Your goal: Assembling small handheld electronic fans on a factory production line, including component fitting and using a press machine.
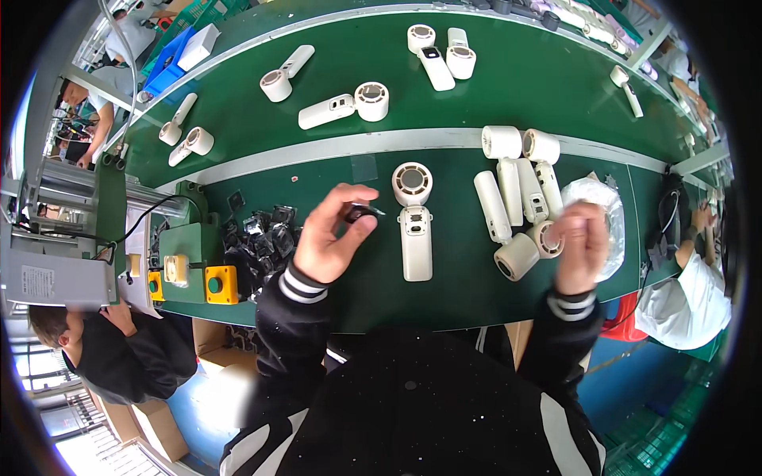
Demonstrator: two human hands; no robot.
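Between the thumb and index finger of my left hand [332, 234] is a small glossy black part [361, 213], partly covered by the fingers. Just right of it, a white handheld fan [416, 238] lies flat on the green bench, its round head away from me and a small panel showing at the neck. My right hand [582, 242] is raised over the right side, its bent fingers smeared by motion; whether they hold anything is unclear. Beneath and beside it lie several more white handheld fans [512, 190] and a clear plastic bag [611, 226].
A heap of small black wrapped parts [266, 238] lies left of my left hand. Further left stands a green fixture with yellow button boxes [221, 284]. Beyond a metal rail, a green belt [230, 103] carries several white fans. Other people sit at both sides.
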